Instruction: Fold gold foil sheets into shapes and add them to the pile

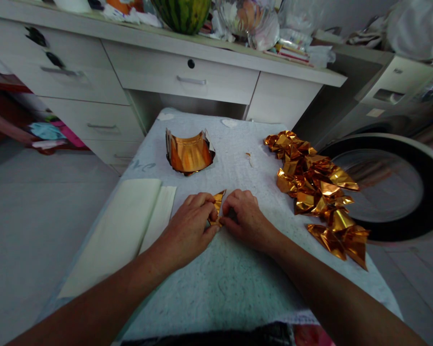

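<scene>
A small folded piece of gold foil paper [218,202] lies between my two hands at the middle of the cloth-covered table. My left hand [194,222] is closed on its left side, with the thumb low and the fingers curled over it. At its lower right edge, my right hand [246,218] pinches with bent fingers; the fingertips partly hide the contact. Beyond my hands stands a curved stack of gold foil sheets [191,153]. A heap of folded gold foil pieces [306,178] spreads along the right side of the table.
Pale paper sheets [111,230] lie at the table's left, beside my left forearm. A tiny scrap [250,158] rests on the cloth. White drawers [187,72] and a counter with a watermelon [182,14] stand behind. An open washing machine door [382,187] borders the right edge.
</scene>
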`<action>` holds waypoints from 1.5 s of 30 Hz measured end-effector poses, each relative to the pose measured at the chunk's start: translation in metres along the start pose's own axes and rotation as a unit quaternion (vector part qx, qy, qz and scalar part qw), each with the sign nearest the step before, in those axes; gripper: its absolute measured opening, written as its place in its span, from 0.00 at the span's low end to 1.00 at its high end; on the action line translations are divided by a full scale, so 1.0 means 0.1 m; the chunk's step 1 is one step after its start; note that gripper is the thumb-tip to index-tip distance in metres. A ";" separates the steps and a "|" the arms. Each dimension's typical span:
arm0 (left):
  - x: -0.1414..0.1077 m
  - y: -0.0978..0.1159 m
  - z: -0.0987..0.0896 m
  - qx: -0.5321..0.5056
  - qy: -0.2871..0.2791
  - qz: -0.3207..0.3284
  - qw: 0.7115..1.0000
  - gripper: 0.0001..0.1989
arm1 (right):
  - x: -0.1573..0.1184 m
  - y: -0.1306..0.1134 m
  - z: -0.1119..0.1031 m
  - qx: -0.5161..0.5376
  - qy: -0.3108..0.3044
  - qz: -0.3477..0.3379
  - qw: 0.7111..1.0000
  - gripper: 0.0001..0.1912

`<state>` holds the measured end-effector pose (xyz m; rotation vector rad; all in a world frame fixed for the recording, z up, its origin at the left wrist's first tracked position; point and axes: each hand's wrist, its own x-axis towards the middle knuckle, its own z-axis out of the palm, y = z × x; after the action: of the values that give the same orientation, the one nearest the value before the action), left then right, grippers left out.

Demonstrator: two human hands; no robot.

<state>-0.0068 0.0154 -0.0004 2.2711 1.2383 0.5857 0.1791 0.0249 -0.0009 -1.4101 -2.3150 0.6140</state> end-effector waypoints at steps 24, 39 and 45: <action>-0.02 0.01 0.03 0.017 -0.001 -0.019 1.000 0.06 | -0.05 0.12 -0.09 -0.080 0.012 0.027 0.996 0.17; 0.00 -0.01 0.04 -0.007 -0.008 0.010 1.000 0.07 | 0.03 0.21 -0.21 -0.001 0.062 -0.016 0.998 0.14; -0.01 -0.03 0.02 -0.038 -0.027 0.046 0.998 0.08 | 0.10 0.17 -0.16 -0.051 0.031 0.027 0.998 0.14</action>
<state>-0.0083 0.0161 -0.0036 2.2753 1.0724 0.5906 0.1949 0.0437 0.0043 -1.5198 -2.2948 0.4667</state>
